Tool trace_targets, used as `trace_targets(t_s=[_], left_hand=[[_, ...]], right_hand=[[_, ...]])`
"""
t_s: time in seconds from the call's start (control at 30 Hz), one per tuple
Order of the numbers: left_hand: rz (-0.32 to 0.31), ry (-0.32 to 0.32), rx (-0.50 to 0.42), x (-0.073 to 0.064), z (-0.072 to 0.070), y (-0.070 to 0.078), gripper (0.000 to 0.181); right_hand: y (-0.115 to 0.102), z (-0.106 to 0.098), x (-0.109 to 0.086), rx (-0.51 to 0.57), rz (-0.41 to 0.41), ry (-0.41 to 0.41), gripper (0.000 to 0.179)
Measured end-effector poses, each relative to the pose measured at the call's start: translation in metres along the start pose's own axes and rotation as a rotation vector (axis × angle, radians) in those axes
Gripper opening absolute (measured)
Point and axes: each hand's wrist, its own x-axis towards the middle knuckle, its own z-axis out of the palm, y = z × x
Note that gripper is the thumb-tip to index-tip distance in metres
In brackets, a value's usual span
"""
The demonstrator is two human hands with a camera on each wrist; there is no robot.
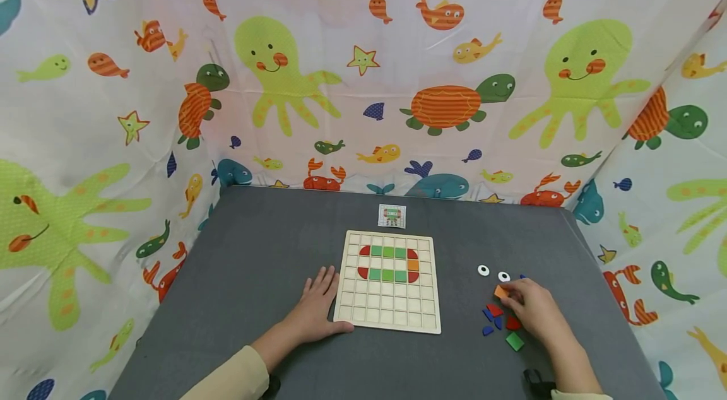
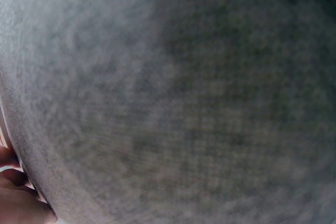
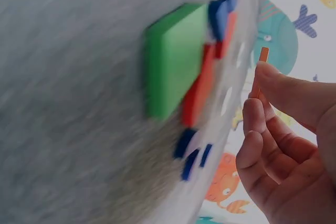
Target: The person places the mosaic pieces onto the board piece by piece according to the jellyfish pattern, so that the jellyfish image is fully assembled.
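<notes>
A wooden grid board [image 1: 386, 311] lies mid-table, with red, green and orange tiles set in two rows and an orange tile [image 1: 413, 265] at the right between them. My left hand [image 1: 313, 306] rests at the board's left edge, fingers straight, thumb by the lower left corner. Between thumb and fingers my right hand [image 1: 534, 305] pinches an orange tile [image 3: 264, 55], seen edge-on in the right wrist view. Below that hand lie a green square tile [image 1: 514, 341], red tiles [image 1: 495, 310] and several blue pieces [image 1: 488, 330]. The left wrist view shows mostly blurred table.
Two white rings [image 1: 483, 270] lie to the right of the board. A small picture card [image 1: 392, 216] sits behind it on the grey table [image 1: 272, 229]. A curtain with sea animals [image 1: 341, 21] surrounds the table's back and sides.
</notes>
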Motion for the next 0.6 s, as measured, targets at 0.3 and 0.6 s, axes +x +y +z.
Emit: trace_targets(t_s=[0.3,0.6], left_hand=[[-0.001,0.002,-0.006,-0.001,-0.002,0.002,0.119],[-0.008,0.005,0.006,0.000,-0.001,0.001,0.120]], right_hand=[[-0.034,-0.001,0.011,0.014,-0.013,0.009,0.026],[-0.064,0.007,0.027,0.010,-0.097,0.059,0.026]])
